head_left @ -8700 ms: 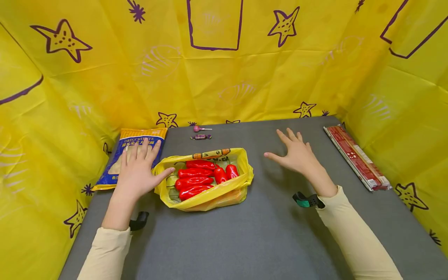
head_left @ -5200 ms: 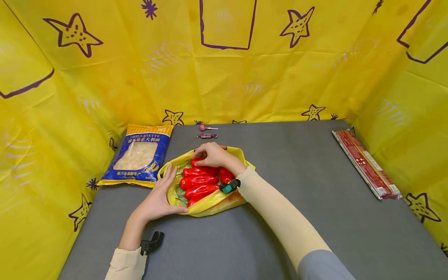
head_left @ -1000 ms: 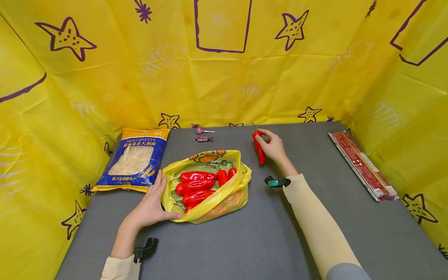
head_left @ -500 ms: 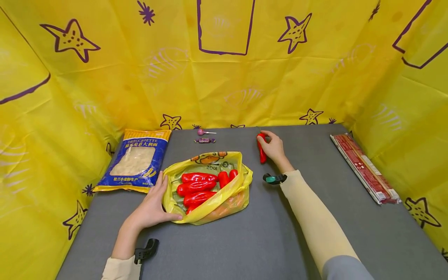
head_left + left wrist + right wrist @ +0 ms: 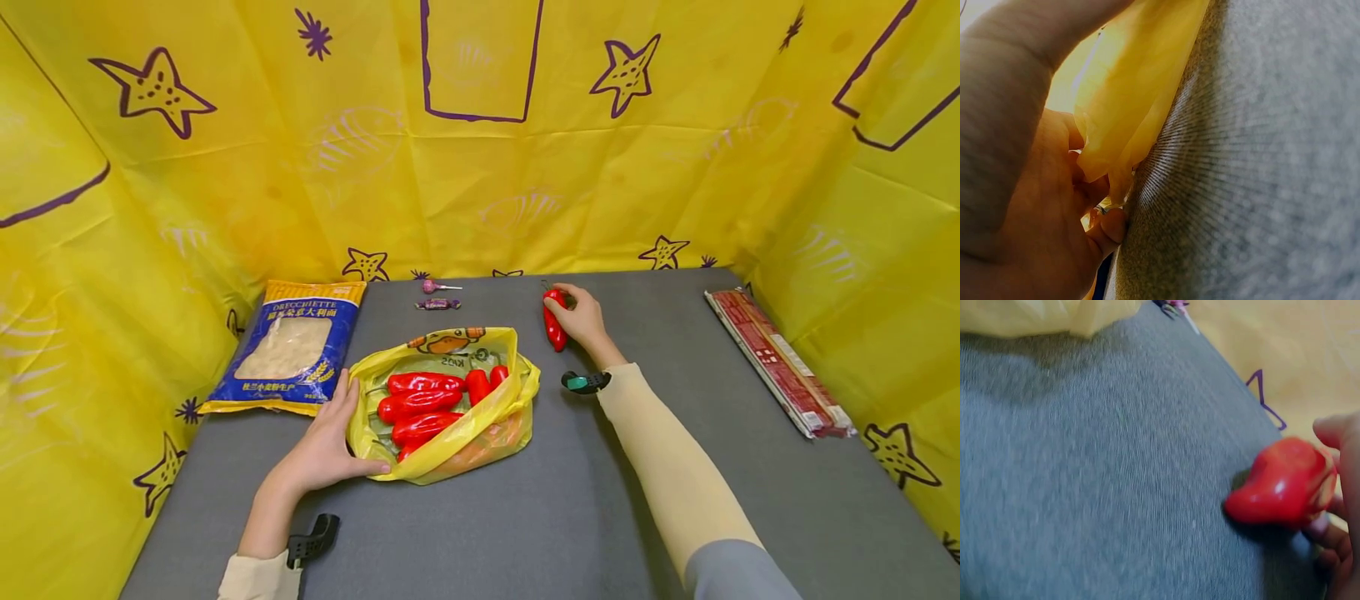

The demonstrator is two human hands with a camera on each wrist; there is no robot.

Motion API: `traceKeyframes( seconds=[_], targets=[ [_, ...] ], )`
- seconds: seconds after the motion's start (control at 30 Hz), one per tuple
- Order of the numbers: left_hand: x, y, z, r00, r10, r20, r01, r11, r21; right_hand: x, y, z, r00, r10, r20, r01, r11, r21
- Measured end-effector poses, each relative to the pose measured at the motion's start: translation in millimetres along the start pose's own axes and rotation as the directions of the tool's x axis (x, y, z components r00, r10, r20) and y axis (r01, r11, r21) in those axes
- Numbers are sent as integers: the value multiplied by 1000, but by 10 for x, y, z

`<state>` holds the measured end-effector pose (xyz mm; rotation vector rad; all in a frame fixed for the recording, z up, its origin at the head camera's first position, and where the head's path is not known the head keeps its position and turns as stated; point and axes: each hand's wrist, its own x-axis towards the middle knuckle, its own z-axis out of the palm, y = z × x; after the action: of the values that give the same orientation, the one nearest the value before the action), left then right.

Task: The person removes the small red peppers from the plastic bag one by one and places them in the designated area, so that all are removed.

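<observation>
A yellow plastic bag (image 5: 480,446) with its mouth spread wide holds several glossy red peppers (image 5: 420,406). At its left side my left hand (image 5: 322,450) grips the rim, thumb along the front edge and fingers around the left. The left wrist view shows those fingers bent against the thin yellow plastic (image 5: 1129,106). Right of the bag, toward the back, my right hand (image 5: 587,321) holds one red pepper (image 5: 555,329) by its stem end between thumb and fingers. In the right wrist view this pepper (image 5: 1279,484) rests low at the grey tabletop, its tip pointing away from my fingers.
A blue and yellow orecchiette pasta packet (image 5: 288,346) lies at the left, close behind my left hand. A lollipop (image 5: 431,287) and a purple wrapped candy (image 5: 438,305) lie at the back. A long red package (image 5: 780,362) lies near the right edge. Yellow cloth walls (image 5: 480,192) enclose the table.
My hands came from hovering apart to the bag. The right hand took a pepper out and carried it right, to the back of the table. In the last second the pepper turned slightly.
</observation>
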<state>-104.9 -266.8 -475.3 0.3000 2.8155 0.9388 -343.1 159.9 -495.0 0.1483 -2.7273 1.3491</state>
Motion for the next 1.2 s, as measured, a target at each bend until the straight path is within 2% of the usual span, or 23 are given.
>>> traceKeyframes(
  seconds=[0.23,0.7,1.2],
  targets=[
    [-1,-5,16,1000,5,-7,-5,1000,2,-29,62,11,998,-56,-22,56,998,-10],
    [9,-12,0,1000,-5,3,5,1000,-3,53,-57,177,995,-7,-104,4,999,-32],
    [11,-20,3,1000,5,-3,-5,1000,3,-2,-5,17,988,-42,-149,46,999,20]
  ],
)
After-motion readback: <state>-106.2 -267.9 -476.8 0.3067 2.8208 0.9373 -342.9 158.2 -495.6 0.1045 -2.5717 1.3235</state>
